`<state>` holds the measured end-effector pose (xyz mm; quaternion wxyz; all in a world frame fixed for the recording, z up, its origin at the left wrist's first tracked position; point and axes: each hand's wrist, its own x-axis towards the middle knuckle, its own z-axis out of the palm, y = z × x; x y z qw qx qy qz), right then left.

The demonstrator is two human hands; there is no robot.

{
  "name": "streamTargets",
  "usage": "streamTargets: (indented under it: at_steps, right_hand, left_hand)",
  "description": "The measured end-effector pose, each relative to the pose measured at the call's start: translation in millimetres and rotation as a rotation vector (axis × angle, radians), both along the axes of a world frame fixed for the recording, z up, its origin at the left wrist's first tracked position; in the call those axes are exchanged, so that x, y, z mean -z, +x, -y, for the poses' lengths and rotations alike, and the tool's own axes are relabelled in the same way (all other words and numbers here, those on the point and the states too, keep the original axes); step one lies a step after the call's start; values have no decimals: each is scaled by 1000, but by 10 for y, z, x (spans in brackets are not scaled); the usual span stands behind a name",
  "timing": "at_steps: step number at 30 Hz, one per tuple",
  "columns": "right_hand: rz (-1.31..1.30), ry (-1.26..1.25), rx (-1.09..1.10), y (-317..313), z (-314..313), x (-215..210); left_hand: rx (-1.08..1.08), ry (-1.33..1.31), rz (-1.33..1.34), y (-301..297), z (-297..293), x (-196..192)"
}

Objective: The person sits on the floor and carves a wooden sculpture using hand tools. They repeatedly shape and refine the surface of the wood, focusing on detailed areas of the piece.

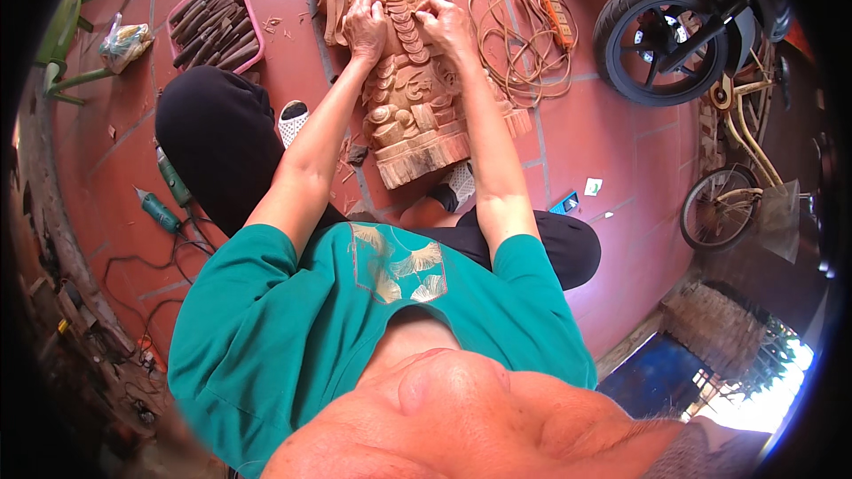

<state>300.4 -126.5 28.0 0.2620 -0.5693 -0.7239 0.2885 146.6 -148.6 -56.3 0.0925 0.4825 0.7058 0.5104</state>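
A carved wooden figure (417,93) lies on the tiled floor between my legs, its rough flat base towards me. Rows of rounded, overlapping shapes run up its middle, with curls and folds around them. My left hand (366,31) rests on the carving's left side, fingers curled in. Across the central row of shapes, my right hand (444,28) bends over the wood with thumb and fingers pinched together. Whatever either hand may hold is too small or hidden to make out.
A pink tray (260,44) of wood-handled carving tools stands to the left. Green power tools (160,210) with cords lie lower left. At right are an orange power strip (557,18) with a coiled cable, a motorbike wheel (661,40) and a bicycle (721,206). Wood chips are scattered about.
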Motion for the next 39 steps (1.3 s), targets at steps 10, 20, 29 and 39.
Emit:
streamTargets:
  at_steps: [10,20,29,39]
  right_hand:
    - [357,-115,-301,346,113,-187]
    - [211,39,-171,236,219,-31]
    - [439,-159,-329,718,143,-83]
    - [-445,-50,274,976,718,443]
  left_hand:
    - [0,-10,8,-17,-19,31]
    - [9,88,-45,-94,-105,218]
    - [31,99,-26,-14,-107,151]
    - [-31,72,-142,-57,-127,243]
